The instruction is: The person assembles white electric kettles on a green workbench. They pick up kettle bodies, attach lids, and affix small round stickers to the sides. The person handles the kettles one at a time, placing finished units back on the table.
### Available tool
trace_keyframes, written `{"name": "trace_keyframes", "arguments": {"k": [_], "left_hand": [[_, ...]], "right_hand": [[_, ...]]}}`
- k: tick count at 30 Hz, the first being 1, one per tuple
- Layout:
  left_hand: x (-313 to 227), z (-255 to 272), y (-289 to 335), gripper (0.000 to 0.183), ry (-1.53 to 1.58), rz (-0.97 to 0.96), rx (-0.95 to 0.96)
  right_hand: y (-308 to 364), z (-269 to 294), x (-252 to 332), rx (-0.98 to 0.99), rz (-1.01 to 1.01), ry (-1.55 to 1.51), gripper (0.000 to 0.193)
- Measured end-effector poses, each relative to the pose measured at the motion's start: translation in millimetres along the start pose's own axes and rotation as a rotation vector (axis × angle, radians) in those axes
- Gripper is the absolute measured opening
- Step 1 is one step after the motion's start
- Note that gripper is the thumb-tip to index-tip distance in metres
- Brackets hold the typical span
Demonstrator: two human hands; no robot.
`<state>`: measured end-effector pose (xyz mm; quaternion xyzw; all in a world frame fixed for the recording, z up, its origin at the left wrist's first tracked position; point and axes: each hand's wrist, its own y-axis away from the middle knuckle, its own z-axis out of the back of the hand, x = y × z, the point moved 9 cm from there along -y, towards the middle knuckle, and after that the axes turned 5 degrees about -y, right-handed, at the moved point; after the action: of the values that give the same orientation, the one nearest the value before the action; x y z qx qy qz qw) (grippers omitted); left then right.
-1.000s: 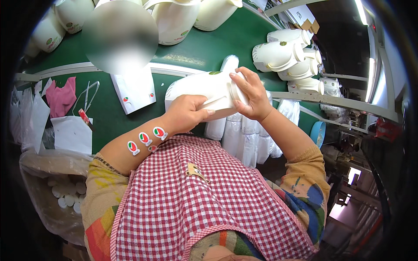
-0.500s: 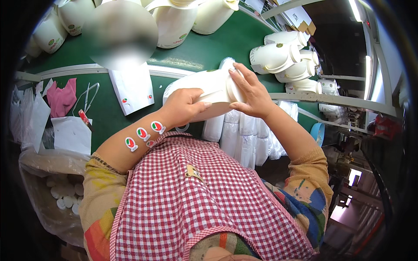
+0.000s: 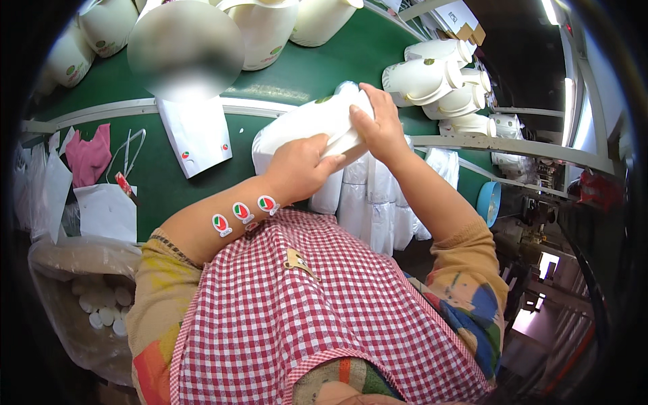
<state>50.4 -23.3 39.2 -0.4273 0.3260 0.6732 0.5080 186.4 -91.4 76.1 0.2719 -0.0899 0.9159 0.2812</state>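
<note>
I hold a white plastic jug (image 3: pixel 287 133) lying tilted above the near edge of the green table, its lower end to the left. My left hand (image 3: pixel 300 165) is closed on its near side, thumb and fingers at the handle. At the upper right end, my right hand (image 3: pixel 381 125) grips the jug, thumb on top and fingers over the far side. A small green mark (image 3: pixel 324 99) shows on the jug's upper side. Several red and green stickers (image 3: pixel 242 212) are stuck to my left forearm.
Similar jugs (image 3: pixel 260 34) stand along the far side of the green table (image 3: pixel 304 71); more jugs (image 3: pixel 422 79) lie stacked at right. White paper with stickers (image 3: pixel 192 138) hangs over the metal rail. Plastic-wrapped rolls (image 3: pixel 368 202) hang below. At lower left, a lined bin (image 3: pixel 61 270) holds white discs.
The jug has tilted, its right end rising. My right hand has shifted up and left and curled around that end; my left forearm has moved a little right.
</note>
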Motion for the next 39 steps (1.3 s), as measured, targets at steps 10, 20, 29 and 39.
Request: {"name": "trace_keyframes", "arguments": {"k": [10, 20, 29, 39], "left_hand": [[25, 14, -2, 0.03, 0.196, 0.022, 0.107], [39, 15, -2, 0.029, 0.3, 0.004, 0.071], [47, 14, -1, 0.03, 0.398, 0.192, 0.408], [7, -21, -9, 0.03, 0.159, -0.059, 0.213]], "right_hand": [[-2, 14, -1, 0.458, -0.307, 0.377, 0.072], [-1, 15, 33, 0.333, 0.309, 0.327, 0.08], [22, -4, 43, 0.278, 0.7, 0.212, 0.072], [14, 12, 9, -0.032, 0.286, 0.001, 0.049]]}}
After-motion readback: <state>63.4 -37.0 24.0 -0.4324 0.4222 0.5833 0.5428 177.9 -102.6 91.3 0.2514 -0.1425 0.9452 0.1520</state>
